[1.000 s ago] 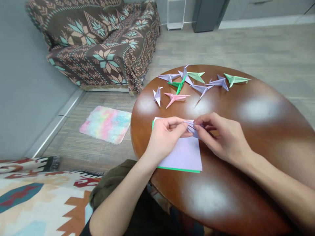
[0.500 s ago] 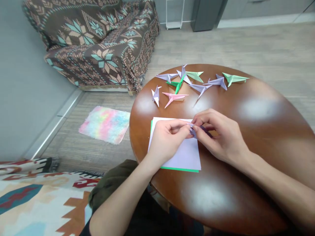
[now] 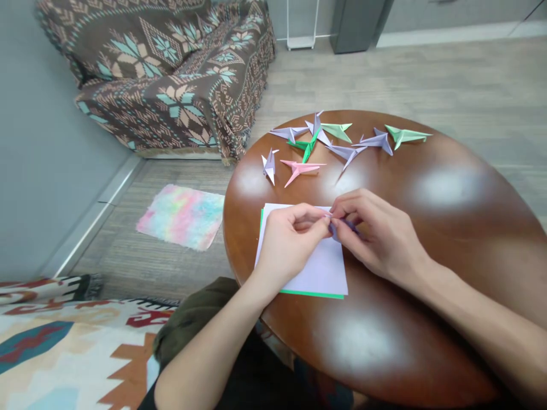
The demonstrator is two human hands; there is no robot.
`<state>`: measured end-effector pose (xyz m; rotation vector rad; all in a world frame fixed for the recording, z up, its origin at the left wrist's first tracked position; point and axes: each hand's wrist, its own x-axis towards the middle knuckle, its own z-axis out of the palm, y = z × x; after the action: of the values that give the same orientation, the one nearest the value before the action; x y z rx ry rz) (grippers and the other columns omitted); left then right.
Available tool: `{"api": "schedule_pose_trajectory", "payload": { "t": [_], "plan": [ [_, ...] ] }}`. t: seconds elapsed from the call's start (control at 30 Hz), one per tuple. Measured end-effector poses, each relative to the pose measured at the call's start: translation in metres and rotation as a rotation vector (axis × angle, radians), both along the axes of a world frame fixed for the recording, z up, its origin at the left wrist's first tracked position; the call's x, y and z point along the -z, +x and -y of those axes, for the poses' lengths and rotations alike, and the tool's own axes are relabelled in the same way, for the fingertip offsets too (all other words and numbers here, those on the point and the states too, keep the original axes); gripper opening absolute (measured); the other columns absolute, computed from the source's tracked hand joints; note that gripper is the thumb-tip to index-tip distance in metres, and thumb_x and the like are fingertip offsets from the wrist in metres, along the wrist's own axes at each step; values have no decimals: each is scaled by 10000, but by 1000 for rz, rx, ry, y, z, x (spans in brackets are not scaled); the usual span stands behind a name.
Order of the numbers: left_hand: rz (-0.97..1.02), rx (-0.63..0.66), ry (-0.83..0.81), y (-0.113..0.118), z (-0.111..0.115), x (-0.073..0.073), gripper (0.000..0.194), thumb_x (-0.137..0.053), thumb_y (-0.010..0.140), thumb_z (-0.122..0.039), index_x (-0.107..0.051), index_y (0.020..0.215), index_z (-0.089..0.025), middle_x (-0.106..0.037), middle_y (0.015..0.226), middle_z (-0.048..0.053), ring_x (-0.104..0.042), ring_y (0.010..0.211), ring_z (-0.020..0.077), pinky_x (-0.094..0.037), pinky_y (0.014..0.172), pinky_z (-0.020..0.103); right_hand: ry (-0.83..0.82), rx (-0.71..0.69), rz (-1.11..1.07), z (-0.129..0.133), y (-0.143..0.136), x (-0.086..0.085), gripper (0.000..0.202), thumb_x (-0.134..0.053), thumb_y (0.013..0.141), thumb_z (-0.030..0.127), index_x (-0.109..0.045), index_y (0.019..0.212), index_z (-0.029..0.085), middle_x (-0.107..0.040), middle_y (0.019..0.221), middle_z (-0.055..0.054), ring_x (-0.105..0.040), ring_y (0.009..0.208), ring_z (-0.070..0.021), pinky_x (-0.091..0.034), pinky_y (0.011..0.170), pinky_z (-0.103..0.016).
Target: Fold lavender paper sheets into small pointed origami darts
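Between my two hands is a small folded piece of lavender paper (image 3: 335,230), mostly hidden by the fingers. My left hand (image 3: 294,236) pinches its left end with thumb and forefinger. On the other side my right hand (image 3: 374,228) grips it, fingertips almost touching those of the left. Below the hands lies a stack of square paper sheets (image 3: 318,270), lavender on top with a green edge showing underneath. Beyond it sit several folded paper cranes, among them a pink crane (image 3: 302,169), a dark green crane (image 3: 306,148) and a small lavender crane (image 3: 269,167).
The round brown wooden table (image 3: 427,239) holds everything. More lavender and light green cranes, such as a light green crane (image 3: 405,136), lie along its far edge. A sofa (image 3: 171,85) with a patterned cover and a pastel rug (image 3: 183,216) are to the left.
My fingers have shifted slightly on the folded lavender paper, and less of it shows beside my right hand. The cranes and the paper stack lie as before.
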<state>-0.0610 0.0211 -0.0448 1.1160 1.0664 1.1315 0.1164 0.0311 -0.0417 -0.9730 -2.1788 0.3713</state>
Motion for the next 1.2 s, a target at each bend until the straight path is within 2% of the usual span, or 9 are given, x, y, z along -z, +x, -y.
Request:
{"api": "schedule_pose_trajectory", "payload": {
  "t": [0.33,0.5,0.7,1.0,1.2],
  "plan": [
    [-58,-18,49,3,2,1,57,-750,815,-196,-766,809,-141,-801,810,42,-774,777,178,-636,777,261,46,53,34,-1,-1,5,190,-593,913,92,-481,975,232,-649,976,-69,-614,745,-187,-483,650,-311],
    [-71,-9,92,2,1,3,61,-735,828,-196,-765,815,-145,-803,839,46,-773,792,188,-643,784,280,48,43,36,0,-1,3,186,-596,903,73,-503,968,220,-653,970,-79,-633,779,-198,-486,657,-310],
    [-177,-15,180,0,2,8,97,-707,860,-209,-790,860,-159,-808,911,55,-767,841,209,-646,808,320,48,48,88,0,0,0,129,-576,928,96,-519,952,210,-661,944,-83,-653,808,-224,-499,708,-341],
    [-178,-4,175,1,3,2,103,-697,853,-176,-792,823,-150,-799,856,46,-743,783,163,-601,742,237,49,48,79,1,-1,3,116,-574,938,117,-514,954,215,-673,939,-81,-672,789,-214,-498,657,-318],
    [-182,-25,166,1,3,3,76,-705,837,-177,-759,793,-147,-772,793,30,-719,744,151,-581,710,228,131,44,37,3,-1,1,167,-599,909,66,-541,938,220,-698,898,-62,-686,766,-190,-500,651,-293]
  ]
}}
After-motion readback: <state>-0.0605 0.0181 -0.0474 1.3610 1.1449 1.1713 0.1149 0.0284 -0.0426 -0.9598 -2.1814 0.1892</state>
